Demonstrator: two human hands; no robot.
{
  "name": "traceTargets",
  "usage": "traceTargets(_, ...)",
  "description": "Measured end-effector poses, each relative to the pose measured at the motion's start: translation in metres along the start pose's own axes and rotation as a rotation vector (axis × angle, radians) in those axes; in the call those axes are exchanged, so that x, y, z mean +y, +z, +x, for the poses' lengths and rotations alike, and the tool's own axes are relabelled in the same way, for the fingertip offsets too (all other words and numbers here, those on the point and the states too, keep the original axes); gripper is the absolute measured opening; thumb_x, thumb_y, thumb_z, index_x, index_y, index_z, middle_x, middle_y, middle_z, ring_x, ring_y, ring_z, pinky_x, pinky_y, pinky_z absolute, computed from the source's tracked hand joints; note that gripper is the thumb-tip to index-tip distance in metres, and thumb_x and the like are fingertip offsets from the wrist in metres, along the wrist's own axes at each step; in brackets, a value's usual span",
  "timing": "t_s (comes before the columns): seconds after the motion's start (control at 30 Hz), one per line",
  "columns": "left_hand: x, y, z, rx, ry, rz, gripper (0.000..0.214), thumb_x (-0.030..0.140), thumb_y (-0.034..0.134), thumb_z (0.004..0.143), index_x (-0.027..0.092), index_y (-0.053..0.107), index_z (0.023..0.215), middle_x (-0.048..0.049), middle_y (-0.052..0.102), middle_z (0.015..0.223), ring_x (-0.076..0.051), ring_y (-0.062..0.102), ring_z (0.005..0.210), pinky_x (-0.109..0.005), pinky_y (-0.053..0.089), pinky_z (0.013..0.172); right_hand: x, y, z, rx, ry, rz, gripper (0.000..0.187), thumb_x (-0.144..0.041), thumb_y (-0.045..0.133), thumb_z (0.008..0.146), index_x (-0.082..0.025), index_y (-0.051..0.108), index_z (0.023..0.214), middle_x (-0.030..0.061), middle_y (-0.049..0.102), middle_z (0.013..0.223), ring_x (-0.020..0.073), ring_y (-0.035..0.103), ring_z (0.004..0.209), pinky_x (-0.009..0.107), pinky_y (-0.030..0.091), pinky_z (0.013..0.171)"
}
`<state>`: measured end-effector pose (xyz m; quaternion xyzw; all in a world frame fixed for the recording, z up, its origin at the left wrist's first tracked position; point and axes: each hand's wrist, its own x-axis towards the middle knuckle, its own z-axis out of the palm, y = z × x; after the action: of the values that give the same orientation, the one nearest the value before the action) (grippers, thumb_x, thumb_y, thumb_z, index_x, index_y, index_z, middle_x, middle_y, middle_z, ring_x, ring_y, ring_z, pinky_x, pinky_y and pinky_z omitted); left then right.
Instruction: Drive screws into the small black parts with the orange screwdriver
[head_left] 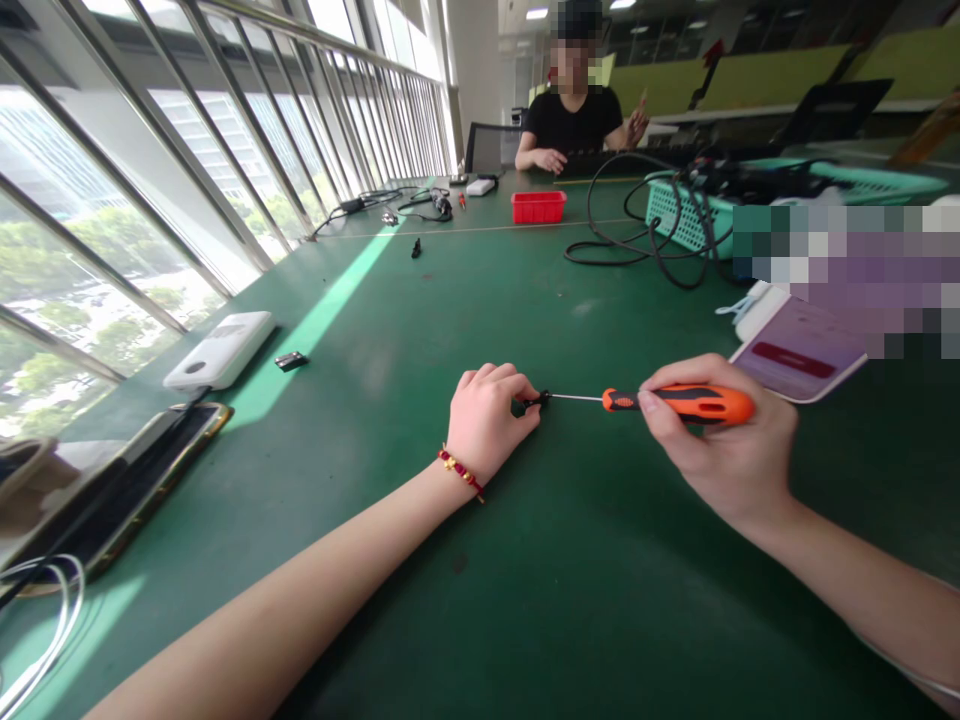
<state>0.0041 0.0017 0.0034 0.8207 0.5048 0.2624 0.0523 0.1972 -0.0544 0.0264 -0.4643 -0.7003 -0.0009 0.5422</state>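
My right hand (727, 450) is closed round the orange and black handle of a screwdriver (694, 403), held level with its thin shaft pointing left. The screwdriver's tip meets a small black part (534, 400) just above the green table (480, 610). That part is pinched between the thumb and fingers of my left hand (491, 415), which rests on the table. Most of the small part is hidden by my fingers, so its kind cannot be made out. A red beaded bracelet (461, 474) circles my left wrist.
At left lie a phone (135, 490), a white power bank (221, 350) and a small black piece (291, 361). Farther back are a red bin (538, 208), cables (607, 255) and a teal basket (686, 218). Another phone (799, 345) leans at right. A person (574, 125) sits opposite.
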Motion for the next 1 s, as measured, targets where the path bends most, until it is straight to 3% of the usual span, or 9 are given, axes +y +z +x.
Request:
traceTargets(0.47, -0.0005, 0.0002, -0.0005, -0.009, 0.033, 0.001, 0.006, 0.02, 0.059, 0.075, 0.02, 0.064, 0.071, 0.0006, 0.066, 0.081, -0.017, 0.055, 0.081, -0.032, 0.038, 0.076, -0.0029, 0.0013, 0.0013, 0.057, 0.078, 0.032, 0.007, -0.025, 0.065, 0.077, -0.024, 0.059, 0.074, -0.0011, 0.063, 0.066, 0.0113, 0.057, 0.052, 0.023, 0.047, 0.05)
traceTargets(0.63, -0.0016, 0.0013, 0.0, -0.008, 0.03, 0.003, 0.005, 0.02, 0.06, 0.075, 0.02, 0.064, 0.071, 0.0005, 0.066, 0.081, -0.017, 0.055, 0.081, -0.033, 0.038, 0.075, 0.0014, 0.0024, -0.0009, 0.035, 0.15, 0.09, 0.007, -0.027, 0.065, 0.076, -0.023, 0.06, 0.08, -0.0024, 0.058, 0.06, 0.0112, 0.054, 0.048, 0.026, 0.047, 0.05)
traceTargets(0.77, -0.0018, 0.0014, 0.0002, -0.007, 0.031, 0.0, 0.005, 0.02, 0.06, 0.074, 0.02, 0.064, 0.071, 0.0006, 0.066, 0.081, -0.017, 0.055, 0.081, -0.032, 0.038, 0.075, 0.005, 0.0057, -0.0007, 0.036, 0.087, 0.203, 0.035, -0.024, 0.068, 0.071, -0.025, 0.053, 0.104, -0.0006, 0.059, 0.072, 0.0158, 0.059, 0.062, 0.029, 0.05, 0.055)
traceTargets(0.83, -0.002, 0.0014, 0.0001, -0.002, 0.032, 0.0, 0.004, 0.021, 0.061, 0.074, 0.02, 0.064, 0.071, 0.0007, 0.065, 0.081, -0.017, 0.055, 0.081, -0.032, 0.038, 0.075, 0.0048, 0.0066, -0.0007, 0.013, 0.095, 0.271, 0.04, -0.026, 0.066, 0.073, -0.026, 0.049, 0.109, -0.0003, 0.058, 0.074, 0.016, 0.059, 0.062, 0.029, 0.049, 0.052)
traceTargets(1.0, -0.0027, 0.0019, -0.0003, 0.008, 0.043, 0.001, 0.005, 0.021, 0.061, 0.074, 0.02, 0.064, 0.07, 0.0009, 0.065, 0.081, -0.017, 0.055, 0.08, -0.032, 0.038, 0.074, 0.0003, 0.0038, -0.0028, -0.066, 0.164, 0.139, 0.011, -0.03, 0.06, 0.08, -0.025, 0.057, 0.09, -0.005, 0.05, 0.052, 0.0102, 0.048, 0.041, 0.024, 0.038, 0.04)
